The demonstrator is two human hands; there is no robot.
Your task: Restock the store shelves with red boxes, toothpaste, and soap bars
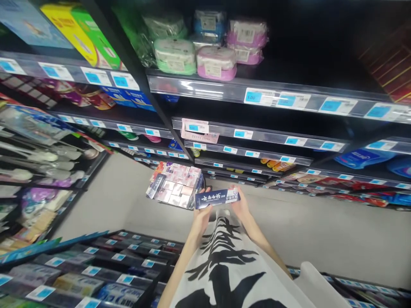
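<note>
A long dark blue toothpaste box (217, 198) with white lettering is held level in front of my body. My left hand (202, 214) grips its left end, with the thumb in front and fingertips showing above the upper edge. My right hand (240, 204) holds the right end. Just beyond and to the left is a load of pink and white packages (180, 184), stacked closely together. A similar dark blue box (157, 186) lies tilted on the left part of that load. What supports the load is mostly hidden.
Black shelving (266, 92) with price tags runs across the front. Wrapped pink soap boxes (216, 63) and green soap boxes (175, 56) stand on its upper shelf. Another rack (112, 256) stands at lower left, and hanging utensils (41, 158) line the left. Grey floor (305, 222) lies between.
</note>
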